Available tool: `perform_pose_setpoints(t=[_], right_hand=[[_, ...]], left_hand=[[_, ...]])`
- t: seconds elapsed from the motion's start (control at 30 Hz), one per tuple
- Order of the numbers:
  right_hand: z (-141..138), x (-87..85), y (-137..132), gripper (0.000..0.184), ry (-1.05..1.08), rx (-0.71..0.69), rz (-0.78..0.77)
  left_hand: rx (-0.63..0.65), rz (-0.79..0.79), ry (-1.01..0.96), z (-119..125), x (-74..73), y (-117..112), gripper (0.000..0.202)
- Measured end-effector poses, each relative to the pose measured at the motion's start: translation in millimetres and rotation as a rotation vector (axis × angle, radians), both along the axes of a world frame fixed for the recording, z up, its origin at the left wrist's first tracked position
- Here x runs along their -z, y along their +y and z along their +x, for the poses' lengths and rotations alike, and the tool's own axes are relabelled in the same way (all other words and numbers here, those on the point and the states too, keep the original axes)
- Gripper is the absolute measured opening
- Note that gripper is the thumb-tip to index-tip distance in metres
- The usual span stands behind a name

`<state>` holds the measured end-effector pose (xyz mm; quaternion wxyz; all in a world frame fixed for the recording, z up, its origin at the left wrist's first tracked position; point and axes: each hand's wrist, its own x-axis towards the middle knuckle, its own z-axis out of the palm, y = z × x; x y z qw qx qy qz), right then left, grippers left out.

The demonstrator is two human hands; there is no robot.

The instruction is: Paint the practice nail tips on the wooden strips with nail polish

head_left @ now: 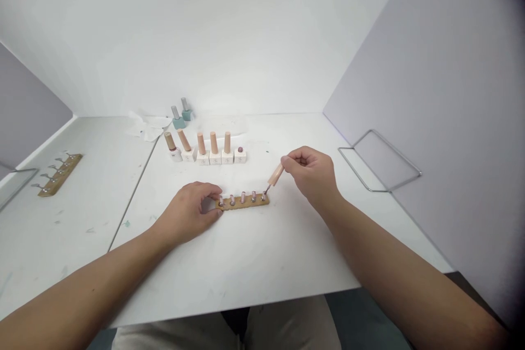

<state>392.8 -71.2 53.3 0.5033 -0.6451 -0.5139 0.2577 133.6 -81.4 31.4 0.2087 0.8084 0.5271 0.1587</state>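
Observation:
My left hand (192, 210) grips the left end of a narrow wooden strip (241, 203) between thumb and fingers. Along the strip stand several small metal holders with pinkish nail tips (243, 197). My right hand (309, 171) is closed on the peach handle of a nail polish brush (276, 174), tilted down to the left. Its bristles are at the rightmost nail tip (263, 196); whether they touch cannot be made out. An uncapped polish bottle (240, 156) with a mauve neck stands behind the strip, at the right end of a row.
Several capped polish bottles (214, 150) stand in that row. Two teal bottles (178, 119) and a crumpled white tissue (147, 124) are farther back. Another wooden strip with metal holders (61, 175) lies far left. A metal wire frame (379, 161) is at the right wall.

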Motion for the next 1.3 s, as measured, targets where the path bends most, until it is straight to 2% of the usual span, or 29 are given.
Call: perform_pose_setpoints(t=[0.3, 0.5, 0.77, 1.3], right_hand=[[3.1, 3.5, 2.9, 0.016, 0.017, 0.066, 0.062], [-0.3, 4.0, -0.4, 0.012, 0.022, 0.016, 0.113], [-6.4, -2.8, -4.9, 0.011, 0.055, -0.047, 0.072], [-1.4, 1.8, -2.8, 0.011, 0.052, -0.098, 0.072]], left_hand=[[-0.003, 0.002, 0.001, 1.2, -1.5, 0.1, 0.030], [-0.006, -0.003, -0.001, 1.0, -2.5, -0.4, 0.030], [0.000, 0.013, 0.000, 0.4, -0.4, -0.3, 0.030], [-0.008, 0.015, -0.003, -0.5, 0.9, -0.6, 0.031]])
